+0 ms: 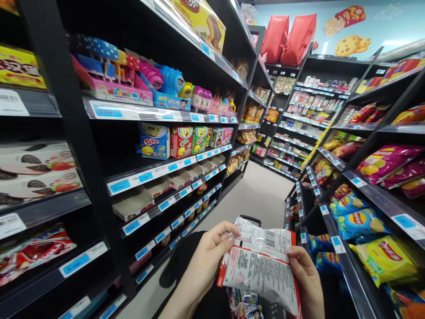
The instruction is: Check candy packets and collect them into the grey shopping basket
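I hold a white and red snack packet (262, 261) low in the middle of the view, its printed back with a barcode facing me. My left hand (207, 254) grips its upper left corner with thumb and fingers. My right hand (307, 277) holds its right edge from behind. Below the packet lie several more colourful packets (244, 305), in what seems to be a basket, and a black handle (249, 219) shows just behind the packet's top.
I stand in a narrow shop aisle. Black shelves on the left (146, 175) carry candy toys and small boxes; shelves on the right (361, 186) carry crisp bags. A grey floor (262, 192) runs ahead to more shelves at the back.
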Available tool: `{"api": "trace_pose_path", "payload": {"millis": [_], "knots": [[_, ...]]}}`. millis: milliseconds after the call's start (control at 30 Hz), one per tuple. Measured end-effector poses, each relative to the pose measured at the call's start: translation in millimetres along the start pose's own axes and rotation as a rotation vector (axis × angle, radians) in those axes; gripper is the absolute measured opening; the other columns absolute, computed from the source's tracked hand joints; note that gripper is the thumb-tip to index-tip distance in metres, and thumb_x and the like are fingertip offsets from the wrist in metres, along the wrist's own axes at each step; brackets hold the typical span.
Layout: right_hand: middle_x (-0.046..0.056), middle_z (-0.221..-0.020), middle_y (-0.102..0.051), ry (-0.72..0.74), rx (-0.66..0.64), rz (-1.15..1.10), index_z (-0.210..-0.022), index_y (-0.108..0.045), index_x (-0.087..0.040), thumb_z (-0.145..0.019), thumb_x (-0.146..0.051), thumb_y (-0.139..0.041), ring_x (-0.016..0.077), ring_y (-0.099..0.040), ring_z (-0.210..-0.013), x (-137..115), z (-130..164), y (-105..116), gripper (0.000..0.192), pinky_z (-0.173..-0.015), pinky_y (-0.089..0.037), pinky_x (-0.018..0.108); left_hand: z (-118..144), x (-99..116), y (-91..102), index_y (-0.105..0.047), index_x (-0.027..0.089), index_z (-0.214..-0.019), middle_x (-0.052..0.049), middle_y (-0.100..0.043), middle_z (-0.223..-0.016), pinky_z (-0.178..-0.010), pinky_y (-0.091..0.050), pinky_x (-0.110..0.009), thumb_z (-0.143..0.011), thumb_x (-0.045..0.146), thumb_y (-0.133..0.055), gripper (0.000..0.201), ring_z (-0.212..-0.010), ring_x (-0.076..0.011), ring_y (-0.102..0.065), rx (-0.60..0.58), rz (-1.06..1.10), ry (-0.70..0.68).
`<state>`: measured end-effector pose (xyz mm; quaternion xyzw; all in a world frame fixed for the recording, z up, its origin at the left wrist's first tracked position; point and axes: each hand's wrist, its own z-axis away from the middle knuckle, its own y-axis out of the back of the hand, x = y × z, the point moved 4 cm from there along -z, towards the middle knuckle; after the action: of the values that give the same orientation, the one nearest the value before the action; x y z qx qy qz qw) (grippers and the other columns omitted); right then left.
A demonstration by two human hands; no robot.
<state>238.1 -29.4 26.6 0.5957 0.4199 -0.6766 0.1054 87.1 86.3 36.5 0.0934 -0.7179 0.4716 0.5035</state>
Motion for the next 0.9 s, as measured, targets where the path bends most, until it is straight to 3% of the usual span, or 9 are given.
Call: {"api": "trace_pose_path", "payload": {"millis": [100, 233, 300, 367, 467, 533, 600, 667, 900], "knots": [[0.001, -0.083, -0.073, -0.02, -0.045, 0.052, -0.082, -0.066, -0.026, -0.075, -0.048, -0.07, 0.0242, -0.068, -0.07, 3.5, -3.6, 8.8, 0.023, -0.059, -0.05, 0.032, 4.0, 2.9, -2.7, -0.071, 0.013, -0.084, -0.005, -0.07, -0.072, -0.056, -0.046, -0.021, -0.072, 0.03, -0.071, 0.02, -0.059, -0.0125, -0.062, -0.083, 0.051, 0.092], [0.006, -0.091, -0.076, 0.05, -0.082, -0.013, -0.094, -0.072, -0.028, -0.078, -0.053, -0.061, 0.0312, -0.07, -0.084, 4.6, -5.6, 17.9, 0.032, -0.064, -0.053, 0.04, 6.6, 8.3, -8.4, -0.074, 0.015, -0.098, -0.01, -0.074, -0.086, -0.067, -0.049, -0.023, -0.059, 0.012, -0.072, 0.04, -0.079, -0.0198, -0.068, -0.217, 0.039, 0.116], [0.008, -0.098, -0.075, 0.064, -0.122, -0.072, -0.097, -0.071, -0.03, -0.075, -0.055, -0.063, 0.0329, -0.07, -0.088, 5.5, -5.2, 15.7, 0.034, -0.063, -0.054, 0.042, 4.6, 9.5, -7.6, -0.075, 0.016, -0.096, -0.008, -0.074, -0.083, -0.069, -0.05, -0.025, -0.063, 0.015, -0.074, 0.033, -0.078, -0.0202, -0.068, -0.168, -0.075, 0.049], [0.006, -0.101, -0.075, 0.086, -0.077, -0.067, -0.098, -0.07, -0.031, -0.073, -0.054, -0.068, 0.0301, -0.069, -0.086, 5.8, -5.0, 14.6, 0.034, -0.064, -0.054, 0.04, 2.7, 10.6, -6.5, -0.075, 0.016, -0.091, -0.007, -0.073, -0.077, -0.065, -0.05, -0.027, -0.071, 0.025, -0.071, 0.023, -0.065, -0.0182, -0.066, -0.105, -0.235, -0.028], [0.001, -0.064, -0.07, 0.112, 0.116, 0.044, -0.082, -0.071, -0.023, -0.069, -0.049, -0.077, 0.0195, -0.065, -0.059, 5.3, -6.2, 19.6, 0.029, -0.052, -0.051, 0.028, 2.6, 17.5, -4.7, -0.072, 0.016, -0.07, -0.001, -0.06, -0.056, -0.052, -0.04, -0.025, -0.08, 0.036, -0.062, 0.024, -0.048, -0.0132, -0.05, 0.005, -0.566, -0.195], [-0.002, -0.048, -0.06, 0.06, 0.212, 0.155, -0.07, -0.071, -0.018, -0.062, -0.044, -0.083, 0.0151, -0.058, -0.047, 6.3, -7.6, 23.6, 0.03, -0.044, -0.046, 0.023, 4.1, 24.8, -3.2, -0.057, 0.018, -0.05, 0.003, -0.045, -0.049, -0.052, -0.033, -0.025, -0.082, 0.039, -0.057, 0.039, -0.049, -0.0124, -0.04, 0.096, -0.772, -0.324], [0.0, -0.049, -0.061, 0.008, 0.236, 0.237, -0.066, -0.072, -0.014, -0.055, -0.044, -0.087, 0.0152, -0.057, -0.046, 6.9, -8.4, 24.7, 0.035, -0.043, -0.046, 0.023, 4.8, 29.1, -0.8, -0.041, 0.019, -0.044, 0.003, -0.036, -0.051, -0.054, -0.03, -0.025, -0.084, 0.04, -0.054, 0.047, -0.054, -0.0133, -0.034, 0.164, -0.874, -0.39], [0.001, -0.056, -0.064, 0.004, 0.205, 0.265, -0.065, -0.071, -0.014, -0.057, -0.046, -0.085, 0.0152, -0.057, -0.049, 6.4, -7.9, 21.7, 0.036, -0.045, -0.046, 0.023, 3.2, 27.3, 2.9, -0.036, 0.02, -0.046, 0.003, -0.034, -0.052, -0.055, -0.029, -0.025, -0.086, 0.043, -0.05, 0.048, -0.057, -0.0141, -0.033, 0.166, -0.865, -0.353], [-0.005, -0.051, -0.05, 0.086, 0.124, 0.301, -0.059, -0.06, -0.016, -0.066, -0.049, -0.077, 0.0097, -0.044, -0.043, 2.0, -2.8, 9.7, 0.038, -0.04, -0.037, 0.02, -6.4, 12.4, 14.4, -0.051, 0.017, -0.053, 0.002, -0.046, -0.057, -0.055, -0.036, -0.024, -0.08, 0.055, -0.057, 0.047, -0.058, -0.0138, -0.041, 0.107, -0.609, -0.2]]}}
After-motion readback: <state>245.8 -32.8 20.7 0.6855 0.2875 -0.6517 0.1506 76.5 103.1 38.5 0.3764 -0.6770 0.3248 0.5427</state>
